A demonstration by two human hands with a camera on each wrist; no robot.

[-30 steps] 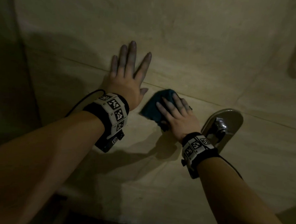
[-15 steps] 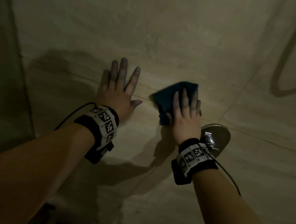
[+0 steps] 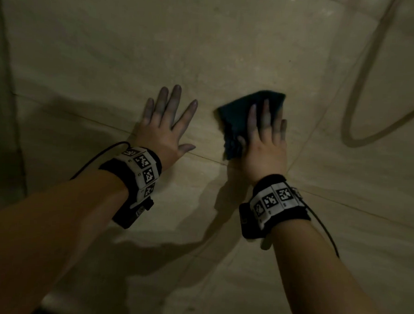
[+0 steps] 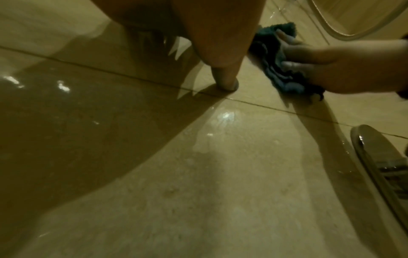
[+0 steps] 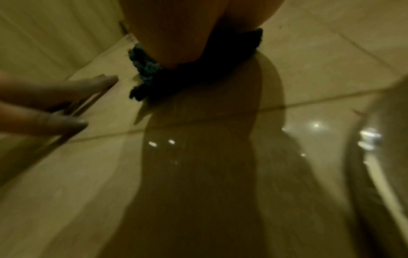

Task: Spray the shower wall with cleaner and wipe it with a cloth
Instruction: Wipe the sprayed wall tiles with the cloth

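My right hand (image 3: 265, 145) presses the teal cloth (image 3: 239, 115) flat against the shower wall (image 3: 207, 48), fingers straight; my left hand (image 3: 164, 128), spread flat, braces just beside it. I judge the unwiped tile lies above the cloth.

Dim yellowish light; arm shadows on wall (image 3: 207, 48); small glare spots; right wrist view blurred; edges curved.

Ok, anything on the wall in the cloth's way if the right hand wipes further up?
Nothing visible. The right hand presses the cloth flat on the tile wall, which is bare above it. The shower hose loops off to the right, and the left hand rests alongside.
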